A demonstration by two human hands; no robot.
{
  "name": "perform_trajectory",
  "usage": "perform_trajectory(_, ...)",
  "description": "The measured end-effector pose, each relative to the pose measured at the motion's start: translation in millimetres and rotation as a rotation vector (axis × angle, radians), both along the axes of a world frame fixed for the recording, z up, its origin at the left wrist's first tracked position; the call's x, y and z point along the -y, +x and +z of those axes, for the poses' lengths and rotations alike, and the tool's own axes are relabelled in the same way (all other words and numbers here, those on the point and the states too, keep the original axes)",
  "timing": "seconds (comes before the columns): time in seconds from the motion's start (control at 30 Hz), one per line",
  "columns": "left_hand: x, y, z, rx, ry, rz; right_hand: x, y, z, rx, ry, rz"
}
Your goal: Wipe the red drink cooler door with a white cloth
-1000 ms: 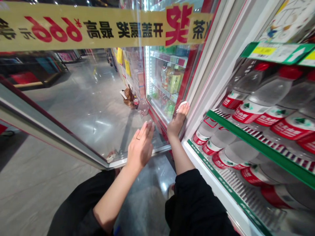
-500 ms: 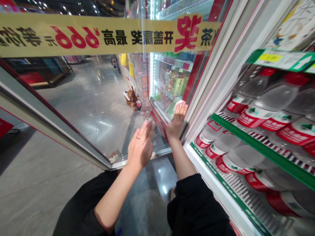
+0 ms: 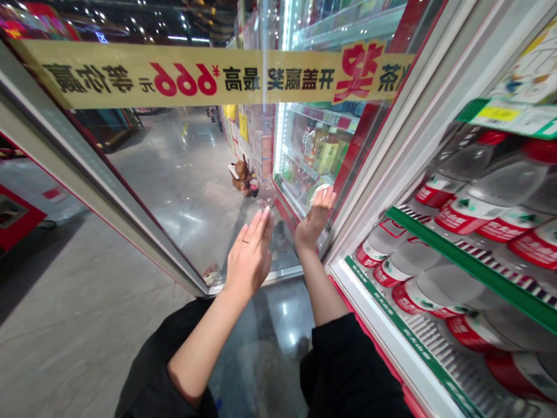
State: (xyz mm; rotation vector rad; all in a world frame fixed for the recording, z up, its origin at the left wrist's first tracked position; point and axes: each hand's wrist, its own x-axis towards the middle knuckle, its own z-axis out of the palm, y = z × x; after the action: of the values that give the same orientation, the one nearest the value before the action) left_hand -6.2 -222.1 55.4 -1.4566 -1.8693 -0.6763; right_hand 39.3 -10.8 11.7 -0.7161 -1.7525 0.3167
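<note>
My left hand (image 3: 251, 251) lies flat against the glass door (image 3: 174, 168), its fingers stretched out, with a thin ring on one finger. It holds nothing. On the lower right part of the pane, near the door's frame, my right hand (image 3: 315, 217) presses a white cloth (image 3: 321, 190) to the glass. Most of the cloth is hidden behind the fingers; whether it is fabric or tissue I cannot tell. Across the upper pane runs a yellow strip (image 3: 143, 101) with lettering seen in reverse.
To the right, red-capped water bottles (image 3: 461, 212) lie tilted on fridge shelves with green edges (image 3: 478, 255). Through the glass I see a lit drinks cooler (image 3: 278, 139) and a brown bag (image 3: 241, 176) on the floor. A red object (image 3: 20, 217) stands at the left.
My view has turned a little to the left, so the door and shelves sit further right. Both hands keep nearly the same pose on the glass.
</note>
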Motion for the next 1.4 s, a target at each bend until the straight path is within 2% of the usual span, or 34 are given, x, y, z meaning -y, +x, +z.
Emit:
perform_trajectory(0.07,4,-1,2.8,-0.018,-0.009,0.015,0,-3,12,-0.050,0.001,-0.025)
perform_trajectory(0.13,6,-2,6.2,-0.037,-0.013,0.023,9,-6,19,-0.020,0.040,0.055)
perform_trajectory(0.23,8,-7,10.5,-0.058,0.001,0.029,28,-10,12,0.062,0.136,0.211)
perform_trajectory(0.3,10,-12,12.2,-0.057,-0.003,0.029,36,-11,0,0.073,0.179,0.247)
perform_trajectory(0.43,19,-20,14.3,-0.034,-0.032,0.011,25,-10,-13,-0.024,0.134,0.146)
perform_trajectory(0.5,27,-24,16.2,-0.010,-0.059,-0.006,14,-11,-8,-0.125,0.075,0.052)
perform_trajectory(0.57,36,-29,19.1,0.021,-0.093,-0.017,8,-16,3,-0.178,0.062,0.022)
perform_trajectory(0.63,44,-35,22.5,0.046,-0.119,-0.012,12,-23,13,-0.150,0.079,0.068)
perform_trajectory(0.7,51,-42,25.2,0.046,-0.131,0.007,27,-30,17,-0.056,0.135,0.177)
perform_trajectory(0.8,62,-53,26.8,0.001,-0.105,0.019,55,-34,9,0.102,0.245,0.325)
perform_trajectory(0.87,70,-60,26.2,-0.014,-0.078,0.024,67,-34,-4,0.189,0.272,0.312)
perform_trajectory(0.93,79,-65,24.9,-0.011,-0.065,0.041,71,-34,-14,0.174,0.269,0.250)
perform_trajectory(1.0,88,-69,23.2,-0.009,-0.059,0.060,69,-37,-17,0.044,0.241,0.147)
perform_trajectory(1.1,101,-73,20.5,-0.013,-0.062,0.087,73,-49,-6,-0.150,0.209,0.051)
perform_trajectory(1.17,109,-75,18.8,-0.011,-0.072,0.106,87,-57,5,-0.117,0.237,0.115)
perform_trajectory(1.27,120,-79,16.9,-0.004,-0.100,0.144,114,-64,16,0.072,0.335,0.322)
perform_trajectory(1.33,128,-82,16.1,-0.009,-0.123,0.174,127,-64,15,0.160,0.380,0.407)
perform_trajectory(1.4,138,-86,15.1,-0.026,-0.127,0.197,132,-61,10,0.197,0.387,0.419)
